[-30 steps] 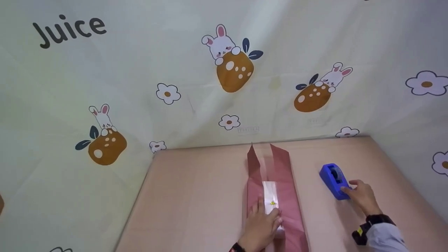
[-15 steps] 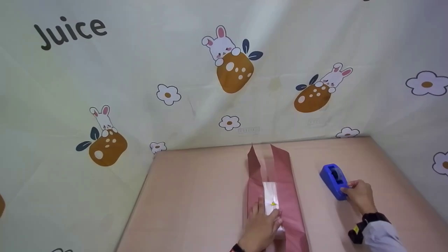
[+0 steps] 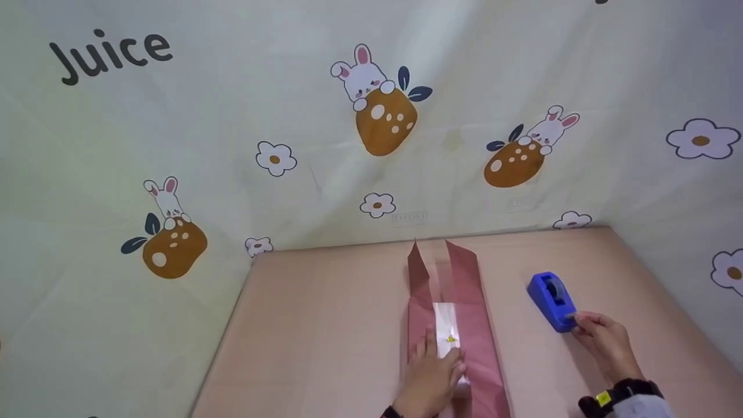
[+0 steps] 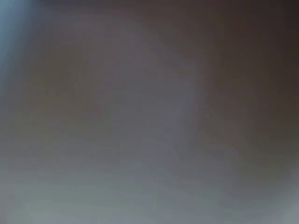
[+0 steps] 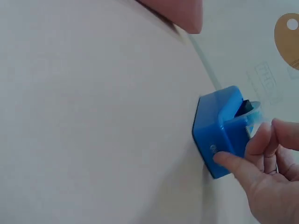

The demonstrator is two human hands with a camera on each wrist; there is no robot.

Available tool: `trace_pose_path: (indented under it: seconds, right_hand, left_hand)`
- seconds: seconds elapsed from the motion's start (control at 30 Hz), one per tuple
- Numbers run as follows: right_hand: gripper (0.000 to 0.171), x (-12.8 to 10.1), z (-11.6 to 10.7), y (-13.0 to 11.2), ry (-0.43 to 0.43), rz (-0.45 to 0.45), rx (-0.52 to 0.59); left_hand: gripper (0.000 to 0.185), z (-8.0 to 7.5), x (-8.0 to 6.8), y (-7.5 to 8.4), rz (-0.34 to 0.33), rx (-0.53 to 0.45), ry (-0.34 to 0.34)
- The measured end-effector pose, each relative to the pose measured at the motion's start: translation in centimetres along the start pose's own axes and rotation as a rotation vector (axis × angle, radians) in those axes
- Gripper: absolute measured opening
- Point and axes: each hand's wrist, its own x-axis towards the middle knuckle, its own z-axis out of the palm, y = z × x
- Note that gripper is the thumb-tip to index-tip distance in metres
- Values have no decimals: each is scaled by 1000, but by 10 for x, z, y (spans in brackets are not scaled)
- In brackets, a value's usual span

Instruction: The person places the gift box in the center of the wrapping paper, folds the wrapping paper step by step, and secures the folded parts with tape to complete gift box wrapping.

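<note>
Apparently right hand (image 3: 609,345) pinches clear tape (image 5: 257,114) at blue tape dispenser (image 3: 550,307), right of pink wrapping paper (image 3: 482,348); left hand (image 3: 432,377), fingers extended, steadies paper and white package (image 3: 446,316). Best: tear taut, downward.

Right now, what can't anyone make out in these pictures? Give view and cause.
Head: the near end of the pink paper, cut off by the bottom edge.
Head: part of the white strip, hidden by the left hand.
Left wrist: everything, blurred.
Right wrist: part of the right hand, past the right edge.
</note>
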Motion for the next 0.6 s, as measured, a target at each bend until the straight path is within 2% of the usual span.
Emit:
trace_pose_path:
  seconds: [0.03, 0.17, 0.27, 0.4, 0.47, 0.53, 0.6]
  right_hand:
    - [11, 0, -2, 3, 0, 15, 49]
    - [45, 2, -6, 16, 25, 85, 175]
    - [57, 3, -7, 21, 75, 102, 169]
    - [63, 6, -2, 20, 169, 66, 39]
    - [62, 8, 1, 20, 227, 40, -71]
    - [61, 9, 5, 21, 275, 10, -204]
    - [58, 9, 7, 25, 307, -10, -287]
  left_hand:
    - [30, 0, 0, 0, 1, 1, 2]
    - [31, 2, -1, 0, 0, 3, 6]
    - [31, 3, -2, 0, 4, 17, 19]
    - [27, 6, -4, 0, 50, 69, 111]
    - [26, 6, -4, 0, 66, 95, 152]
    - [27, 6, -3, 1, 69, 94, 152]
    - [28, 4, -2, 0, 61, 81, 135]
